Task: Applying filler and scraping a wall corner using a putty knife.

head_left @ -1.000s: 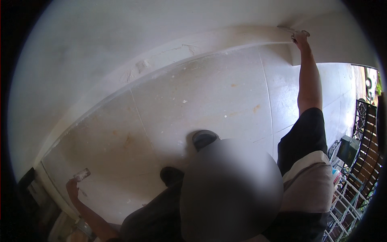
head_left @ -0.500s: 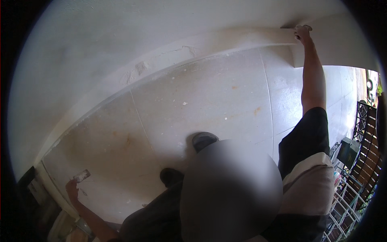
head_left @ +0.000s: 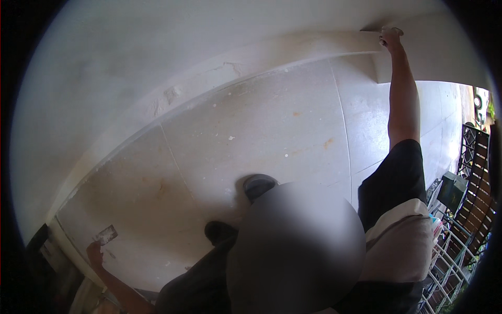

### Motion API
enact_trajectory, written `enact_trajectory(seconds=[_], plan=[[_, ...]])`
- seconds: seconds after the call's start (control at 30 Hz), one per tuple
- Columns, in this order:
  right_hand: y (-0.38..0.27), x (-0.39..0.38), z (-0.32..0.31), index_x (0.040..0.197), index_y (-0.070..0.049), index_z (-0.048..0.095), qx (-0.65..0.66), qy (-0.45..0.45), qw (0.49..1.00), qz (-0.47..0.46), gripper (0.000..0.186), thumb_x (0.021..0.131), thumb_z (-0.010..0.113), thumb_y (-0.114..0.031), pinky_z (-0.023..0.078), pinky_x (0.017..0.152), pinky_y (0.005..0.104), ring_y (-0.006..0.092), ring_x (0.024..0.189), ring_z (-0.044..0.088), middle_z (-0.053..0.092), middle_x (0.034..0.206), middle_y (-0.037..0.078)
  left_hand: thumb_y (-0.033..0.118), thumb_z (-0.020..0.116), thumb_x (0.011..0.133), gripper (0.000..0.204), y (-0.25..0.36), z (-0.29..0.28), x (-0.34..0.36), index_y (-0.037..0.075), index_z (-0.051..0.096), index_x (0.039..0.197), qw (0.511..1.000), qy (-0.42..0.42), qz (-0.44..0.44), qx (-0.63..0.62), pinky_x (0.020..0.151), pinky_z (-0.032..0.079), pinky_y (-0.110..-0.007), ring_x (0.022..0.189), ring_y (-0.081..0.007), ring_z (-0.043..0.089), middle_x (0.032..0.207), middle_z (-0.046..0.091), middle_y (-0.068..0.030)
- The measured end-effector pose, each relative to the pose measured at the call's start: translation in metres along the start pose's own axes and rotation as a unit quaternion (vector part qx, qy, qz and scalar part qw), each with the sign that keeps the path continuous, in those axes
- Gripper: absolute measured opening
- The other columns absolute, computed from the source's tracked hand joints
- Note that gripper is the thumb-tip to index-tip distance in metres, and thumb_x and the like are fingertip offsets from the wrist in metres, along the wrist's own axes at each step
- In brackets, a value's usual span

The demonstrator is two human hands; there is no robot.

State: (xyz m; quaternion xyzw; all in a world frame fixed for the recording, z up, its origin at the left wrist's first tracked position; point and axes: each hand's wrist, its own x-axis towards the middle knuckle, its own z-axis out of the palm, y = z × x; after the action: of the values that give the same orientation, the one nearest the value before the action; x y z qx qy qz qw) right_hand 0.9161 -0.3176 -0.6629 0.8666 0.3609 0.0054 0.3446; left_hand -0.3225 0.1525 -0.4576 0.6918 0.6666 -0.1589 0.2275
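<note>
High on the right, my right hand point(head_left: 389, 40) is closed round a putty knife point(head_left: 372, 28), whose thin dark blade lies against the pale wall point(head_left: 172, 36) near a corner. The tool's handle end pokes out past my fist. Down at the lower left, my left hand point(head_left: 95, 254) grips a second flat scraper point(head_left: 107, 235), its rectangular blade smeared with white paste and held over the floor. A rough, chipped patch point(head_left: 171, 94) shows low on the wall, left of my right hand.
Large grey floor tiles point(head_left: 251, 123) carry white specks and rusty stains. My dark shoes point(head_left: 260, 187) stand on them. Along the right edge are a dark green box point(head_left: 452, 191), a white wire rack point(head_left: 444, 275) and brown slats point(head_left: 475, 191). A blurred round patch covers the lower middle.
The view has shifted slightly. My right hand and its putty knife sit a little higher and further left in the picture. The left scraper's smeared face is turned more into view.
</note>
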Motion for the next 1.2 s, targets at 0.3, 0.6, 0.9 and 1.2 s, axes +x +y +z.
enact_trajectory(seconds=[0.3, 0.6, 0.9, 1.2], plan=[[0.012, -0.030, -0.029, 0.075, -0.013, 0.045, 0.827, -0.001, 0.526, 0.198, 0.005, 0.079, 0.047, -0.011, 0.032, 0.042, 0.0260, 0.0111, 0.050, 0.039, 0.042, 0.061, 0.000, 0.023, 0.054, 0.081, 0.020, 0.063, 0.020, 0.001, 0.007, 0.060, 0.092, 0.994, 0.033, -0.100, -0.039, 0.052, 0.038, -0.031, 0.065, -0.0132, 0.045, 0.071, 0.047, 0.0016], [0.056, -0.002, 0.044, 0.075, -0.014, 0.046, 0.853, -0.003, 0.480, 0.203, 0.006, 0.076, 0.052, -0.016, 0.032, 0.036, 0.0278, 0.0129, 0.044, 0.037, 0.042, 0.057, -0.001, 0.022, 0.054, 0.082, 0.019, 0.052, 0.017, 0.000, 0.007, 0.060, 0.091, 0.995, 0.020, -0.079, -0.058, 0.053, 0.039, -0.032, 0.066, -0.0133, 0.045, 0.072, 0.049, 0.0004], [0.002, -0.008, -0.002, 0.071, -0.014, 0.048, 0.878, -0.087, 0.452, 0.131, 0.009, 0.079, 0.048, -0.011, 0.034, 0.038, 0.0243, 0.0105, 0.047, 0.039, 0.042, 0.055, -0.002, 0.022, 0.054, 0.081, 0.017, 0.046, 0.011, -0.030, 0.006, 0.060, 0.082, 0.992, 0.049, -0.097, -0.057, 0.051, 0.038, -0.033, 0.062, -0.0138, 0.044, 0.067, 0.046, 0.0007], [0.135, -0.018, 0.131, 0.070, -0.011, 0.039, 0.601, 0.159, 0.783, 0.012, 0.013, 0.083, 0.043, -0.010, 0.028, 0.040, 0.0268, 0.0126, 0.047, 0.036, 0.038, 0.059, 0.001, 0.021, 0.054, 0.081, 0.015, 0.050, 0.056, 0.040, 0.008, 0.061, 0.085, 0.995, 0.030, -0.047, -0.087, 0.051, 0.038, -0.031, 0.063, -0.0119, 0.045, 0.069, 0.048, 0.0017]])
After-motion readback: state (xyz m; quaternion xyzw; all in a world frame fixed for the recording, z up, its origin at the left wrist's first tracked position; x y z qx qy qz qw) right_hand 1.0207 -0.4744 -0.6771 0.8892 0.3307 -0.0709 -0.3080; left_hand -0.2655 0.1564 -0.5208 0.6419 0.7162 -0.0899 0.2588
